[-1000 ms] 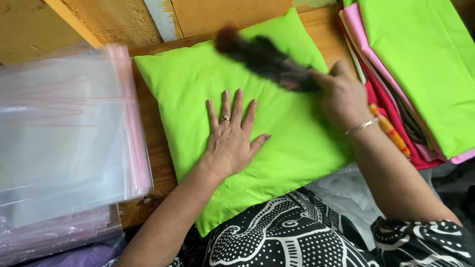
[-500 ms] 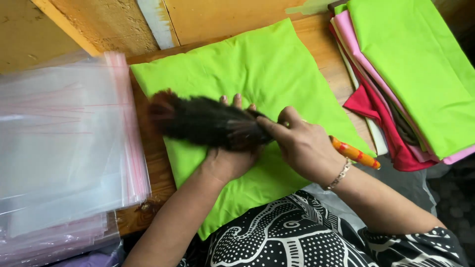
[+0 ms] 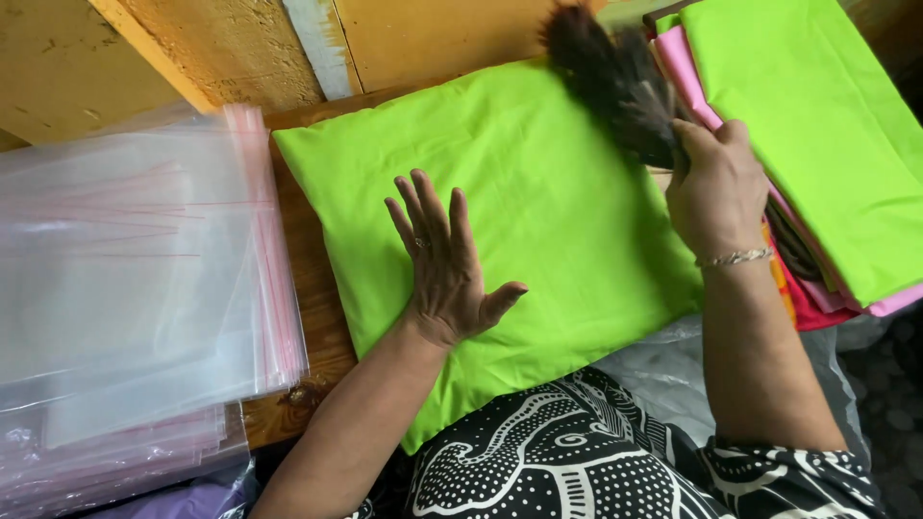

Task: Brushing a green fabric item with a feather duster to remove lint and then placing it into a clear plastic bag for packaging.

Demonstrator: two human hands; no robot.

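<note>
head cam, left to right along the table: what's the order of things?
Stack of clear plastic bags → left hand flat on the lime-green pillow → dark feather duster gripped in the right hand → pile of folded green and pink fabric.

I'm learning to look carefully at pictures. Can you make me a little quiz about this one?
1. True or false: the left hand lies flat on the green pillow.
2. What does the right hand hold? A) scissors B) a dark feather duster C) a cup
3. Fill in: the stack of clear plastic bags lies to the ___ of the pillow.

Key
1. True: palm down, fingers spread.
2. B: the feather duster is over the pillow's top right corner, beside the pile of folded cloth.
3. Left.
</note>
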